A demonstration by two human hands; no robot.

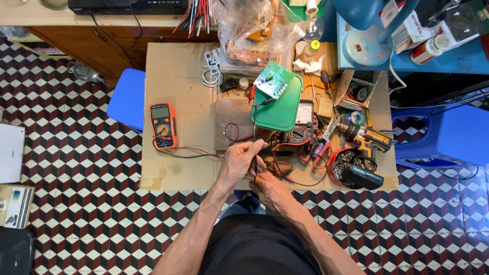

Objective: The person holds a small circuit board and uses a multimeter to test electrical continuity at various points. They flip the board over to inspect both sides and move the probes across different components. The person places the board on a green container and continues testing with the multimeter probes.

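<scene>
Black, thin probe rod (254,133) stands pinched in the left hand (239,160) near the cardboard-covered desk's (175,71) front edge; just beside it the right hand (269,188) is curled around red and black wires (285,170). An orange multimeter (163,125) lies well to the left.

Bright even light, soft shadows, sharp

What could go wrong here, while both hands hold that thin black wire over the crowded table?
1. The thin black wire runs from the left hand and right hand to the circuit board on the green tray; a pull might drag the board.
2. Red leads lie tangled beside the hands and could snag.
3. The cordless drill sits near the table edge and might fall.
</scene>
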